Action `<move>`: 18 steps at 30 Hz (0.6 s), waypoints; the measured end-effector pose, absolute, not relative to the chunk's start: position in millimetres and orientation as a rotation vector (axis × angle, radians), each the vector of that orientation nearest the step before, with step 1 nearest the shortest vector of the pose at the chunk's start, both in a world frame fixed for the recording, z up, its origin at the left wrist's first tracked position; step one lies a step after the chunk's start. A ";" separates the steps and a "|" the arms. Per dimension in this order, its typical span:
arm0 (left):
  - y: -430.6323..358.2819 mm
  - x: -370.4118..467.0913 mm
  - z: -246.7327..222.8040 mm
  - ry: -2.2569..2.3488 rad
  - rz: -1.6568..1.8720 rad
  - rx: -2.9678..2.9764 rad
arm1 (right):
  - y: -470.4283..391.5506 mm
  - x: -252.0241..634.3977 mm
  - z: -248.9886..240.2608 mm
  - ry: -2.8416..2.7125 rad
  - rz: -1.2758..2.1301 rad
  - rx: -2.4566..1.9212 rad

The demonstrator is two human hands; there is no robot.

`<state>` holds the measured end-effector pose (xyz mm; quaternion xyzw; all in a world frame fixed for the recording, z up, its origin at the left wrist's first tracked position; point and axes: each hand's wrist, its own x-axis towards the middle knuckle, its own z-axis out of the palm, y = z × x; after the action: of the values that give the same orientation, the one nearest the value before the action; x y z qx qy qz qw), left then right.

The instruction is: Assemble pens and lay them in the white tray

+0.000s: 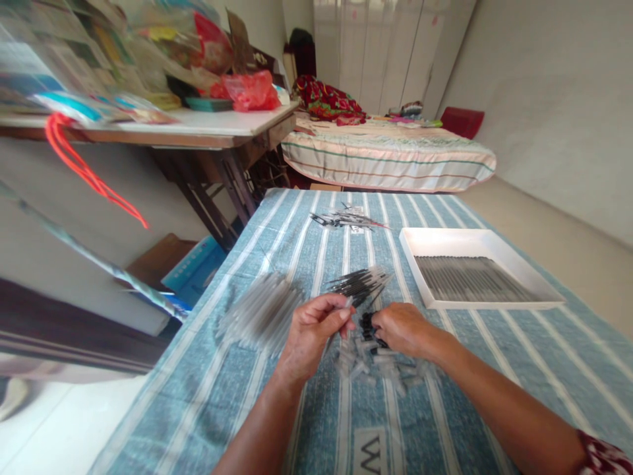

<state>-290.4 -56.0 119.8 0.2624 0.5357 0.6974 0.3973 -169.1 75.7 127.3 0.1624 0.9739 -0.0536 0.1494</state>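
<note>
My left hand (pixel 314 333) is closed in a pinch on a translucent pen barrel (pixel 349 302), mostly hidden by the fingers. My right hand (pixel 403 326) has its fingertips pressed together in a small heap of black pen parts (pixel 366 324); what they grip is hidden. Below both hands lie loose clear pen caps (pixel 363 363). A fan of black-and-white ink refills (pixel 361 284) rests just beyond my left fingers. Left of my left hand spreads a pile of translucent barrels (pixel 267 310), slightly blurred.
At right, a white box (pixel 514 305) holds a row of black-ended pens (pixel 472 278). More thin black pieces (pixel 346 218) lie at the far end of the striped tablecloth (pixel 198 389). A cluttered desk (pixel 208 135) stands at left, a bed (pixel 390 155) behind.
</note>
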 end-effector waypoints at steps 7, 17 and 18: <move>-56.9 -291.2 113.8 1.349 1.656 0.718 | 90.0 -155.6 115.8 2.805 -1.229 0.627; -58.1 -286.5 119.1 1.337 1.429 0.805 | 87.1 -141.1 130.9 2.544 -2.099 0.674; -58.0 -286.3 118.8 1.332 1.419 0.806 | 86.0 -141.3 131.7 2.555 -2.097 0.682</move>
<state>-286.3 -58.0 118.8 0.3323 0.5495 0.5855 0.4947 -141.3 86.0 131.7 0.2006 0.7518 -0.6172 -0.1166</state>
